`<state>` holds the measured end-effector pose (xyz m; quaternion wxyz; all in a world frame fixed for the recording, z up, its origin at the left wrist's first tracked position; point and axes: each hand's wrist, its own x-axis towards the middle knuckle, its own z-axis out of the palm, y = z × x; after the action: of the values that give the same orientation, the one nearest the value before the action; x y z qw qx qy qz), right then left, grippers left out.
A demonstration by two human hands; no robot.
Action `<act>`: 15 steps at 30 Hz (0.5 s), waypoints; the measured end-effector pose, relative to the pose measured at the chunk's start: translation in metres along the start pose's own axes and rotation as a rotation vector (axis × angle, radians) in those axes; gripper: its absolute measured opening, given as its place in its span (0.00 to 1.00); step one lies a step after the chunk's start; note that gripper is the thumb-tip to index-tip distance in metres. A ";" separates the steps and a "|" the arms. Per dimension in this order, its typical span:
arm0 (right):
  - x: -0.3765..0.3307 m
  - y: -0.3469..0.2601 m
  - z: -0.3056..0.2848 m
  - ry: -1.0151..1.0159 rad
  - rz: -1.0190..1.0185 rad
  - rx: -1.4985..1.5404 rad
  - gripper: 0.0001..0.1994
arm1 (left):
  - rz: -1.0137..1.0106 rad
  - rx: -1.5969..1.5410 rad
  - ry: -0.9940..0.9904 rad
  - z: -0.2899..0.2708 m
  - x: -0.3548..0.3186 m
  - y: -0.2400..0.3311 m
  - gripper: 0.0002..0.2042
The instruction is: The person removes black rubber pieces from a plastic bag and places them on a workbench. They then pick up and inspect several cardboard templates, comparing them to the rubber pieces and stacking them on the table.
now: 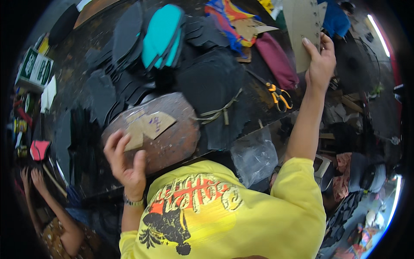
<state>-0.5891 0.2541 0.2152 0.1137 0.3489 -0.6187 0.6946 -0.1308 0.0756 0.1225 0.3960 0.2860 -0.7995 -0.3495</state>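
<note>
At the upper right my right hand point(321, 64) grips a tall cardboard pattern piece point(298, 39) with a row of small holes along its edge, thumb on the front face. My left hand point(127, 166) is open, its fingers spread over the left side of a worn reddish-brown board point(174, 144). Close to those fingertips a notched cardboard piece point(157, 124) with handwriting lies on the board. Whether the fingers touch it I cannot tell. Behind the board are teal sole-shaped pieces point(161, 36), dark sole-shaped pieces point(127, 39) and a tied black bundle point(211, 82).
Scissors with orange handles point(280, 98) lie near the table's right edge, beside a maroon cloth point(276, 60). A clear plastic bag point(256, 157) is at the front edge. On the left are another person's hands point(34, 179), a pink piece point(40, 150) and a green-white box point(34, 69).
</note>
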 end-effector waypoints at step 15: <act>-0.220 -0.118 0.187 -1.045 -0.015 -0.080 0.27 | -0.560 -1.615 -0.093 0.034 0.011 -0.009 0.27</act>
<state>-0.2942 0.1631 0.1675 -0.1921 0.6487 -0.6164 0.4029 -0.1629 0.0734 0.1049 0.3440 0.0885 -0.2205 -0.9084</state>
